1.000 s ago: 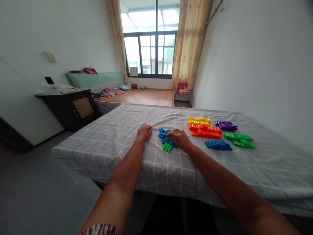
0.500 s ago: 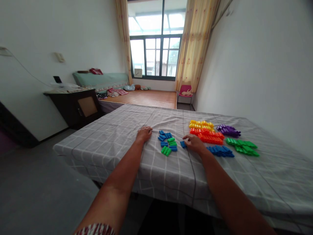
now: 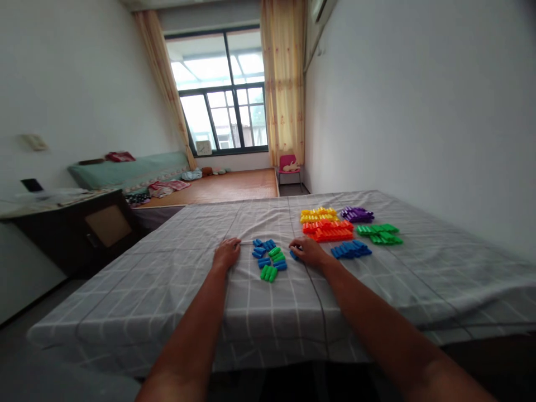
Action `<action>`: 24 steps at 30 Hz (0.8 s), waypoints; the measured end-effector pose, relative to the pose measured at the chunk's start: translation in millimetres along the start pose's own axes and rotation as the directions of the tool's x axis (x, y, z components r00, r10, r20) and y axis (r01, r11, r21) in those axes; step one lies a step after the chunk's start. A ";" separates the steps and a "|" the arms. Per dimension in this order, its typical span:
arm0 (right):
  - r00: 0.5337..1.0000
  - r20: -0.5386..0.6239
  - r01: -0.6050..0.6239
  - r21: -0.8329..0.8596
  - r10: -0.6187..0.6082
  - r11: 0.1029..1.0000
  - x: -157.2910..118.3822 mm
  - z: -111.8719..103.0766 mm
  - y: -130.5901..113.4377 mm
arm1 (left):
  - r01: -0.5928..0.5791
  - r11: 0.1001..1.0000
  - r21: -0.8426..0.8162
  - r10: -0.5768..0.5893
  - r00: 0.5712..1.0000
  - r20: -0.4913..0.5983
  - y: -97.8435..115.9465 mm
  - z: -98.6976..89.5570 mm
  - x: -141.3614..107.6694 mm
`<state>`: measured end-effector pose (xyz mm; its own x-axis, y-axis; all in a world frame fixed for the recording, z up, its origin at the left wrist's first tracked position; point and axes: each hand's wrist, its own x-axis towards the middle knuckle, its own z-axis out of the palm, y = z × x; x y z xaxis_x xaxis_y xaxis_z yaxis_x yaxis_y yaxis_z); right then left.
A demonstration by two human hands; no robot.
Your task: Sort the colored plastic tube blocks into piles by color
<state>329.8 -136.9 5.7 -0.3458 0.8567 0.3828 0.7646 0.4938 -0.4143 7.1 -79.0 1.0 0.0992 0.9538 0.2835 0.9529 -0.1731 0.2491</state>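
Observation:
My right hand (image 3: 309, 251) is closed at the fingertips on a small blue plastic piece (image 3: 294, 254), low over the cloth. Part of that piece is hidden by the fingers. Just left of it lies a loose cluster of short ribbed pieces, with blue pieces (image 3: 263, 262) and green pieces (image 3: 268, 273) mixed. On the cluster's other side, my left hand (image 3: 226, 253) rests on the cloth, fingers loosely bent and apart from the pieces; nothing shows in it.
Sorted piles lie on the right of the checked tablecloth (image 3: 167, 268): yellow (image 3: 318, 215), orange-red (image 3: 328, 230), purple (image 3: 357, 214), green (image 3: 379, 233) and blue pieces (image 3: 350, 249). Beyond the table are a bed platform (image 3: 234, 183), a pink chair (image 3: 290, 167) and a dark cabinet (image 3: 84, 229).
The camera view has turned right and tilted, so the table and hands appear further left and lower. My right hand still holds the blue piece beside the cluster; the left hand stays resting.

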 end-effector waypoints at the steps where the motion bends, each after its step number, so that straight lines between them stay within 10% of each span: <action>1: 1.000 -0.008 -0.006 0.000 0.006 1.000 0.3 0.9 0.5 | 0.002 1.000 -0.001 -0.002 1.000 0.004 -0.1 -0.6 0.1; 24: 1.000 0.018 0.000 0.021 0.000 1.000 -5.3 -6.1 0.6 | -0.001 1.000 -0.017 0.001 1.000 -0.023 -2.6 1.6 0.7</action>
<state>335.4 -142.1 8.5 -0.3555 0.8591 0.3681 0.7532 0.4965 -0.4315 5.2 -77.6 -0.9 0.0932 0.9478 0.3049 0.9479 -0.1782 0.2643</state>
